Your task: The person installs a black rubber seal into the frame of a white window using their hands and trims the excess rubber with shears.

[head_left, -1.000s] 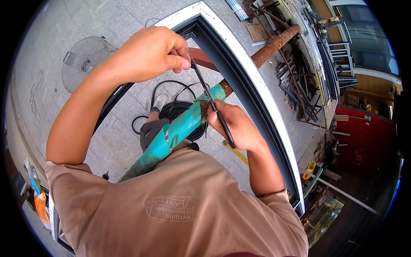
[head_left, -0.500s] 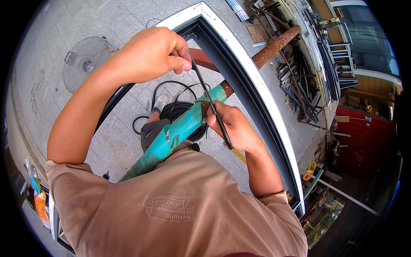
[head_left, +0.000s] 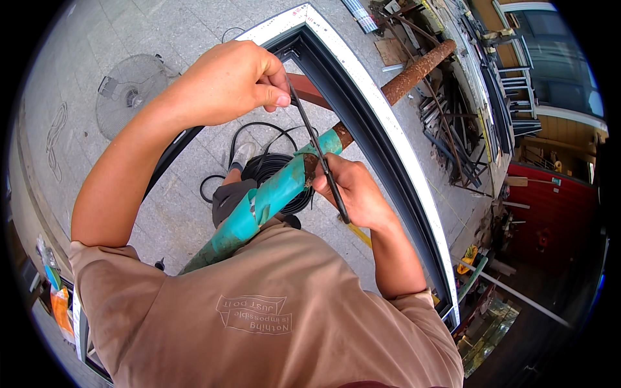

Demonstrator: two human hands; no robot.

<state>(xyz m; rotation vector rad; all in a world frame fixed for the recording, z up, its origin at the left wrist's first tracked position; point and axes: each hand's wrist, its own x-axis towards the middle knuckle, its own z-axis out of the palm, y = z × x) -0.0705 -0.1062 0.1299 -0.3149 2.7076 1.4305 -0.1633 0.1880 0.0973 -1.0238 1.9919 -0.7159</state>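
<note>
My left hand (head_left: 249,84) is closed, thumb and fingers pinching the upper end of a narrow black strip (head_left: 308,124) that looks like rubber sealing strip. It slants down to my right hand (head_left: 352,189), whose fingers are closed round its lower part, with the end poking out below. A large window frame (head_left: 381,119), white outside and dark inside, surrounds my arms. Under the strip runs a rusty pipe (head_left: 419,70), its near part wrapped in torn teal sheeting (head_left: 275,189). My right hand is close beside this wrapping; whether they touch I cannot tell.
A coil of black strip (head_left: 264,169) lies on the paved floor by my foot (head_left: 244,154). Beyond my left arm is a round fan (head_left: 132,97), with a pale cord (head_left: 56,139) farther left. Metal offcuts (head_left: 446,129) are piled right of the frame. A reddish bar (head_left: 309,90) crosses behind it.
</note>
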